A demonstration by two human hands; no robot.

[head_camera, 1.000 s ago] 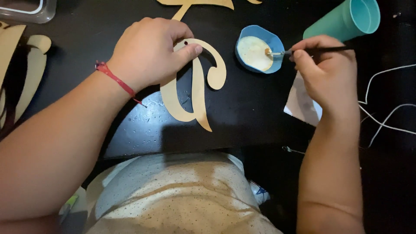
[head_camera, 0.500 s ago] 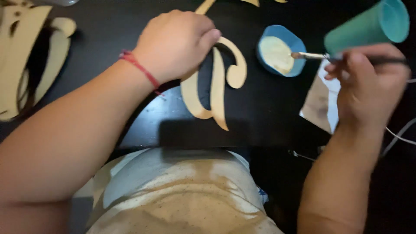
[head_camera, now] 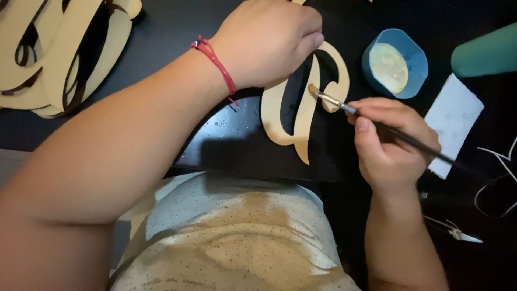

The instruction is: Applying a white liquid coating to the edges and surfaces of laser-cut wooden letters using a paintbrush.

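A cream cut-out letter shape (head_camera: pixel 301 116) lies on the black table. My left hand (head_camera: pixel 269 40) presses down on its upper part; a red cord bracelet (head_camera: pixel 215 62) circles that wrist. My right hand (head_camera: pixel 390 143) grips a thin dark-handled paintbrush (head_camera: pixel 344 108), and the bristle tip touches the letter's middle stroke. Just beyond the brush sits a small blue cup (head_camera: pixel 396 62) holding cream paint.
Several more cream cut-out letters (head_camera: pixel 64 54) are stacked at the far left. A teal cup (head_camera: pixel 484 54) lies at the right edge above a white paper scrap (head_camera: pixel 452 116). Thin white wires (head_camera: pixel 498 172) trail at the right. The table's near edge runs against my torso.
My right hand has brought the brush from the blue paint cup down to the letter. The view has shifted, so the table items sit further right and lower. My left hand stays on the letter.
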